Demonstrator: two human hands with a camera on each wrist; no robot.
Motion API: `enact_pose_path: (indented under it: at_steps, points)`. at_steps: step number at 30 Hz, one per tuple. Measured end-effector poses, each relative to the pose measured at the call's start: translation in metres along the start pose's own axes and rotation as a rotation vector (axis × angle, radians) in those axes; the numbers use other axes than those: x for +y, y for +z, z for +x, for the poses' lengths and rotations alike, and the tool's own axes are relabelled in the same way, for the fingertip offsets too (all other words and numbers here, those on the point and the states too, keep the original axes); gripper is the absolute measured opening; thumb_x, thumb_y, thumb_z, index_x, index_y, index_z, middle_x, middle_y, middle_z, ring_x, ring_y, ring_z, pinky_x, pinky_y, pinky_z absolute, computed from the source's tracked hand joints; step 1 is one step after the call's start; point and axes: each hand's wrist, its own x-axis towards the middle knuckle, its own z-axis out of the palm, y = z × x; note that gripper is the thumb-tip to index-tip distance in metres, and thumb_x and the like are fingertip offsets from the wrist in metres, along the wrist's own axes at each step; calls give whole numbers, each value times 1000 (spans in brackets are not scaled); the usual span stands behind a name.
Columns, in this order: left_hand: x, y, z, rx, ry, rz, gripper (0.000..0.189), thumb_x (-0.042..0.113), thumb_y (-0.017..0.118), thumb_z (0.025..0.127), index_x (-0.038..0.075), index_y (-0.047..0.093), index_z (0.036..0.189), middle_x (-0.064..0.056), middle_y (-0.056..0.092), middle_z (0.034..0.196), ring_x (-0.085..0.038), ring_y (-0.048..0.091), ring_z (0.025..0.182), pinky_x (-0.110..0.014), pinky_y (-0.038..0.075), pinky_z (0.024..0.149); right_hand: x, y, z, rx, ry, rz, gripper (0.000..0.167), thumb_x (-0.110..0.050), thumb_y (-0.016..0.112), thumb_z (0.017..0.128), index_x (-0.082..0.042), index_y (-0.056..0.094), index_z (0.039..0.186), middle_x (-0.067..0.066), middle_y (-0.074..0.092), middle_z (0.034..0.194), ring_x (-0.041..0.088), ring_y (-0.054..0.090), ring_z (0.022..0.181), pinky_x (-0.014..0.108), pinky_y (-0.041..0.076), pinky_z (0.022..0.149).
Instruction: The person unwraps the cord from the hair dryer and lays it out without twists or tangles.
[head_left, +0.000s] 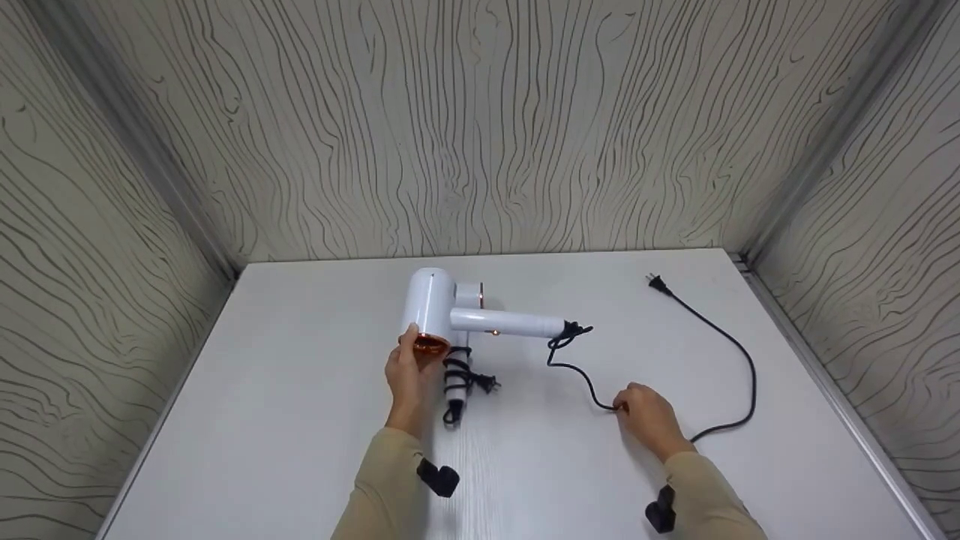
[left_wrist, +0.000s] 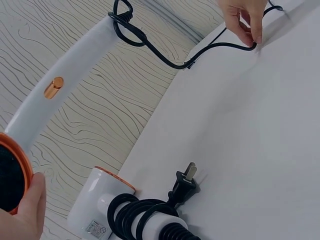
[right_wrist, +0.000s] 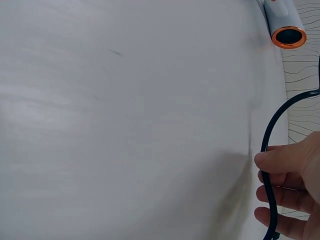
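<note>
A white hair dryer [head_left: 429,304] with copper-coloured trim is held up by my left hand [head_left: 407,375], which grips the barrel at its copper-rimmed end. Its handle [head_left: 510,322] points right, and a black power cord [head_left: 577,369] leaves the handle's tip with a loop. My right hand [head_left: 646,416] pinches that cord between thumb and fingers, seen closely in the right wrist view [right_wrist: 287,165]. Beyond the hand the cord curves away to a two-pin plug [head_left: 658,284]. Under the held dryer lies a second white hair dryer [left_wrist: 97,205], its cord wound round its handle.
The white tabletop [head_left: 315,450] carries both dryers and the loose cord. The second dryer's plug [head_left: 487,383] sticks out to the right of its wrapped handle. Wood-grain patterned panels [head_left: 480,127] stand behind and at both sides, with grey metal rails [head_left: 142,142] at the corners.
</note>
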Motion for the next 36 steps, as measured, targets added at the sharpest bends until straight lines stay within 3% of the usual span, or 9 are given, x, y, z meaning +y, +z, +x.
enact_pose_path:
  at_steps: [15,25,31,36]
  points:
    - [-3,1,1,12,-4,22,65,41,48,97,-10,34,135,-22,48,130,-16,60,99,-35,56,97,-10,-2,3,-21,16,38,7,1,70,78,-2,74,83,6,62,78,19,60,77,38,54,72]
    - [-5,1,1,20,9,14,63,39,48,97,-11,35,134,-23,48,129,-16,61,97,-34,57,94,-21,-3,4,46,-15,46,6,-1,72,77,-2,74,82,5,64,78,19,64,78,36,56,72]
    - [-5,2,0,48,-2,7,60,40,50,96,-8,40,130,-18,53,119,-13,62,89,-28,58,86,-32,-7,7,89,-49,40,5,-4,74,78,-3,74,83,6,65,79,19,65,78,36,56,70]
    - [-6,2,-1,31,-3,-11,66,42,50,95,-9,35,134,-22,49,127,-17,61,98,-33,57,93,-40,-9,11,120,-64,53,7,-4,73,79,-3,74,85,7,67,80,19,65,77,36,56,69]
